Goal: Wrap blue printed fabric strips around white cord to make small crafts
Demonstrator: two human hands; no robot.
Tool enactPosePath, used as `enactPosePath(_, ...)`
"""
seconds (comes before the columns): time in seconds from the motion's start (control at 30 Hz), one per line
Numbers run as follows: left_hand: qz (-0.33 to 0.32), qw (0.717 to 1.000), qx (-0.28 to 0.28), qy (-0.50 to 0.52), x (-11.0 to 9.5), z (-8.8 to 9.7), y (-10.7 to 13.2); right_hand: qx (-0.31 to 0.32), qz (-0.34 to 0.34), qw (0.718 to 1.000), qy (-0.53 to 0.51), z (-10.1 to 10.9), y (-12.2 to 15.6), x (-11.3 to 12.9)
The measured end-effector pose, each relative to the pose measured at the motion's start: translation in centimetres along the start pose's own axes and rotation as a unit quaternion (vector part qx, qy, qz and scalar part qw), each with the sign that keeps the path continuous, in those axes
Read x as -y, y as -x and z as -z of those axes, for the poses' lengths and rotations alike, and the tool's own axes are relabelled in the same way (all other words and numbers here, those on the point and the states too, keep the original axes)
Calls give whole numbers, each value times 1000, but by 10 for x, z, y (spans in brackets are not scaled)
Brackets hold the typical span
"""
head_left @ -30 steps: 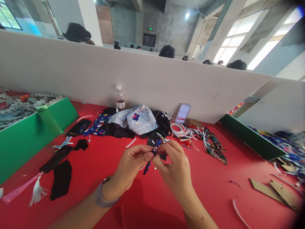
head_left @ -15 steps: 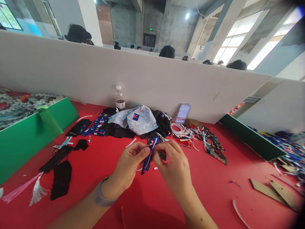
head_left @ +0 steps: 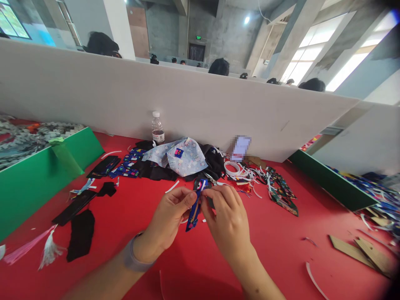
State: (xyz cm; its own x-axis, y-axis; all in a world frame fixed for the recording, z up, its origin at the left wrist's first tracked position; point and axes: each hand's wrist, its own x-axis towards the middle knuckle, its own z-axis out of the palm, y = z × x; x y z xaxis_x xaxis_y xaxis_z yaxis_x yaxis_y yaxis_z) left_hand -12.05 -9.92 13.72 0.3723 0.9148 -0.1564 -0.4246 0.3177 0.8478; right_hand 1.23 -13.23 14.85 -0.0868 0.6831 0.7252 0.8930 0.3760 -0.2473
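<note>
Between my hands is a narrow strip of dark blue patterned fabric (head_left: pixel 193 216), tilted, with a white band along its upper part and a tan line lower down. My left hand (head_left: pixel 168 216) pinches its left edge between thumb and fingers. At the upper right edge, the thumb and fingertips of my right hand (head_left: pixel 229 218) close on the same fabric strip. Just behind the fingers lie scissors (head_left: pixel 211 179), partly covered by dark cloth and my hand. The red table (head_left: pixel 131 216) is beneath both hands.
Light blue printed cloth (head_left: pixel 187 156) and black fabric are heaped at the back, before a bottle (head_left: pixel 158 128). White tape (head_left: pixel 231 168) and scraps lie right of them. Black pieces (head_left: pixel 80 235) and tassels (head_left: pixel 51 250) lie left. Green-walled bins (head_left: pixel 40 187) flank the table; a white partition (head_left: pixel 187 100) stands behind.
Both hands keep their grip on the fabric strip. My right fingers have shifted slightly, and a little more of the strip's lower face shows.
</note>
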Motion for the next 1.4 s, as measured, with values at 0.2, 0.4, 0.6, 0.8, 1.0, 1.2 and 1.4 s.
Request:
enactPosePath(0.2,-1,1000,-5,-8,1,0,0,1,17,999,36,-1,0,0)
enactPosePath(0.4,2,1000,-11,-12,-1,-1,-1,10,25,999,35,0,-1,-1)
enactPosePath(0.6,6,1000,-12,-8,-1,-1,-1,20,22,999,28,-2,-1,-3)
enactPosePath(0.8,8,1000,4,-1,0,1,-2,29,17,999,-13,-1,-2,-6)
enactPosePath(1.0,6,1000,6,1,0,1,-2,29,20,999,-21,-1,-3,-8)
enactPosePath(1.2,-12,1000,3,-20,4,2,-3,32,15,999,8,-2,-2,-5)
enactPosePath(1.4,1,1000,3,-25,5,3,-5,40,12,999,15,-2,-3,-6)
